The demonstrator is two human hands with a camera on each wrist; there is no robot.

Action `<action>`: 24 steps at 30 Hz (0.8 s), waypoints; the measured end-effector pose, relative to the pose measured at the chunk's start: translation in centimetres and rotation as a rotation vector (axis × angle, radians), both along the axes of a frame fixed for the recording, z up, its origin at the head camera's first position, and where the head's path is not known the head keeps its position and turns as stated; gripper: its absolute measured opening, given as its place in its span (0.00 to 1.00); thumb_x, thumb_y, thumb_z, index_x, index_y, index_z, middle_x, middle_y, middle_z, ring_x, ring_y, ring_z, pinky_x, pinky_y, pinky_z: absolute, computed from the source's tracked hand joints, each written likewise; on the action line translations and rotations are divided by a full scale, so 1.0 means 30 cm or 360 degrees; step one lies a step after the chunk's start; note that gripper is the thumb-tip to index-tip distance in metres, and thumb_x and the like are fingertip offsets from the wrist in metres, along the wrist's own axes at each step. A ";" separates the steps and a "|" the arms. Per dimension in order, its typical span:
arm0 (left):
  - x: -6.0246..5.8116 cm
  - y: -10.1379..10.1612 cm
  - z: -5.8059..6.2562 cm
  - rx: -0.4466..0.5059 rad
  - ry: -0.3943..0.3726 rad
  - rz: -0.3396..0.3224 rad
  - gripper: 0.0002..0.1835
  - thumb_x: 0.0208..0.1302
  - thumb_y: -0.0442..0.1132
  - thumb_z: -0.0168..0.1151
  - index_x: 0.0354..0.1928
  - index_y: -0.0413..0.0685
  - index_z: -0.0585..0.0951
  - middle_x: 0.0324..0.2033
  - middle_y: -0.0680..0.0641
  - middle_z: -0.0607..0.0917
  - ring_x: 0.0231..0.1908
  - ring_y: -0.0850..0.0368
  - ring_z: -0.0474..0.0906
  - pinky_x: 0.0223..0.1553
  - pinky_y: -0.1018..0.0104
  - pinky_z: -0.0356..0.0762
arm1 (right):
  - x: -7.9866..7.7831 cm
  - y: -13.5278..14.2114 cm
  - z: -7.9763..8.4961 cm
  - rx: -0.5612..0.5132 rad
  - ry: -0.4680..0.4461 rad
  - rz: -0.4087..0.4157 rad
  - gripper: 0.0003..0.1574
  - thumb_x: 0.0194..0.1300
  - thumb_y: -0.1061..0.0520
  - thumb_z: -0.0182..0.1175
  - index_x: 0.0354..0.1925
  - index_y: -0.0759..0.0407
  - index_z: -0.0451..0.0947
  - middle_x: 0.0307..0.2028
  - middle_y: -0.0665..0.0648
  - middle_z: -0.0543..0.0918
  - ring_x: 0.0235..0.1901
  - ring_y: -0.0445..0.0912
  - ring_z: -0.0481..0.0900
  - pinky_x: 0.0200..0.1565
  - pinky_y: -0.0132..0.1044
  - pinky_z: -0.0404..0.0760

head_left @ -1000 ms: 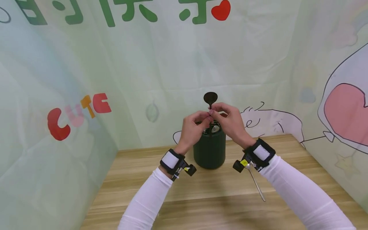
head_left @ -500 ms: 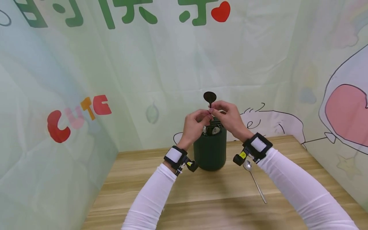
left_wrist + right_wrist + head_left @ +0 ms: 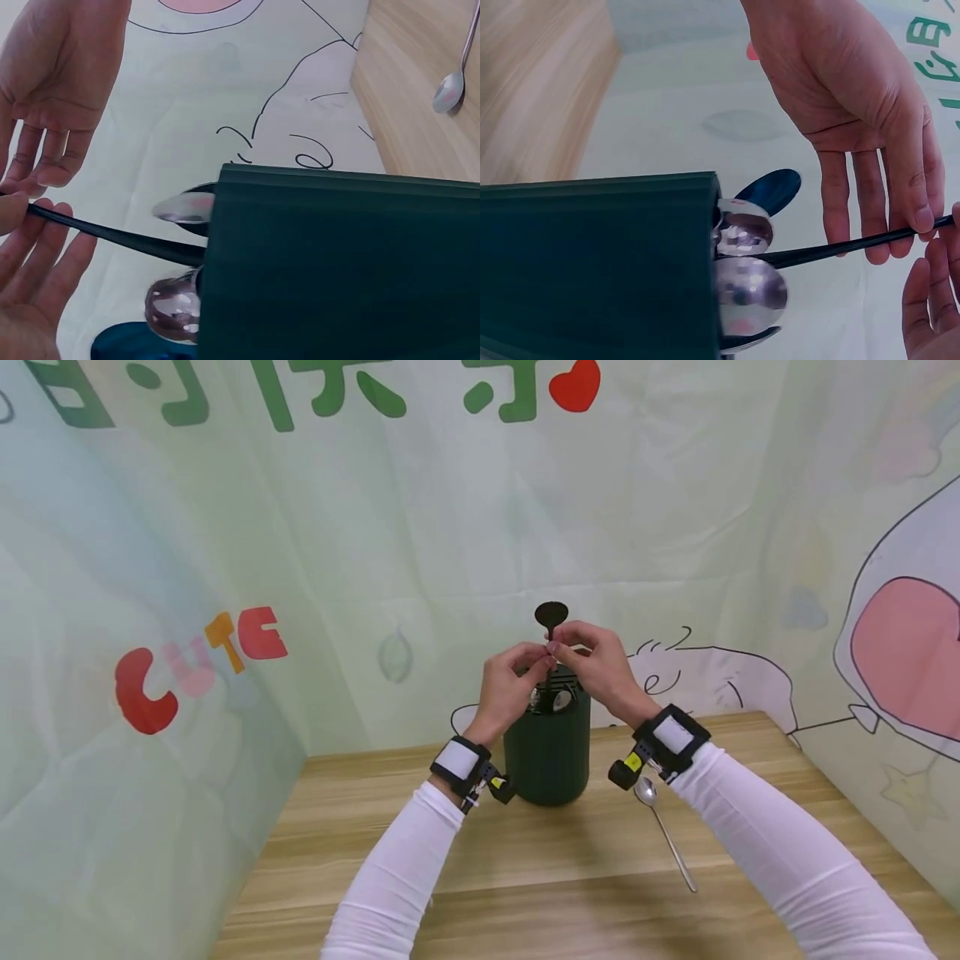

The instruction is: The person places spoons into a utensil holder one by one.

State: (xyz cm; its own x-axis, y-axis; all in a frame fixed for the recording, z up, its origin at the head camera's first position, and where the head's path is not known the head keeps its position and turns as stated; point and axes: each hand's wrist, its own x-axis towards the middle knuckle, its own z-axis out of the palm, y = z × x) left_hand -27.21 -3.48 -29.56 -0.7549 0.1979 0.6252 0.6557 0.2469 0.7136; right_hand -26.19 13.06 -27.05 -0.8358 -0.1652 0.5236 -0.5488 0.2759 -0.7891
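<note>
A black spoon (image 3: 551, 614) stands upright with its bowl on top, over a dark green cylindrical container (image 3: 547, 760). My left hand (image 3: 508, 687) pinches the spoon's thin handle between thumb and fingers. Just above it, my right hand (image 3: 602, 670) pinches the same handle below the bowl. In the left wrist view the black handle (image 3: 150, 245) runs down into the container's mouth, so its lower end is hidden. Round bowls of silver spoons stick out beside it, such as one silver spoon (image 3: 754, 292) in the right wrist view. A dark blue spoon (image 3: 772, 189) pokes out behind them.
Another silver spoon (image 3: 666, 835) lies on the wooden table (image 3: 360, 860), right of the container and below my right wrist. Pale printed cloth (image 3: 450, 527) hangs behind the table and along both sides.
Both forearms have risen slightly, uncovering the bowl of the silver spoon on the table. Both hands keep their pinch on the black spoon, which stays nearly in place.
</note>
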 end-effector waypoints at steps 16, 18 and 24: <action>-0.018 0.003 -0.120 -0.0205 -0.0118 0.0054 0.08 0.66 0.38 0.64 0.43 0.43 0.85 0.38 0.44 0.90 0.39 0.54 0.87 0.41 0.68 0.82 | -0.031 0.013 -0.102 0.0131 -0.0065 -0.0078 0.08 0.69 0.55 0.60 0.41 0.58 0.81 0.41 0.59 0.85 0.48 0.51 0.80 0.55 0.49 0.80; -0.022 0.000 -0.129 -0.0244 -0.0125 0.0069 0.08 0.66 0.38 0.64 0.44 0.44 0.85 0.39 0.45 0.90 0.41 0.54 0.87 0.42 0.67 0.83 | -0.034 0.015 -0.112 0.0161 -0.0061 -0.0083 0.07 0.69 0.56 0.60 0.40 0.58 0.81 0.41 0.59 0.85 0.49 0.51 0.81 0.54 0.49 0.80; -0.035 -0.005 -0.151 -0.0297 -0.0138 0.0072 0.10 0.67 0.40 0.63 0.46 0.44 0.85 0.41 0.45 0.89 0.43 0.54 0.87 0.46 0.62 0.83 | -0.035 0.024 -0.143 0.0283 -0.0089 -0.0143 0.08 0.69 0.55 0.60 0.41 0.58 0.82 0.45 0.59 0.84 0.49 0.54 0.81 0.47 0.46 0.81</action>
State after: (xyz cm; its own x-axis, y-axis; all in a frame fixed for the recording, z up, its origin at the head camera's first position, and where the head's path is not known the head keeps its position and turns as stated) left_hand -28.25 -3.63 -34.10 -0.8151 0.2689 0.5131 0.5790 0.4078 0.7060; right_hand -27.24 13.77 -31.33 -0.8784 -0.1744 0.4450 -0.4723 0.4597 -0.7521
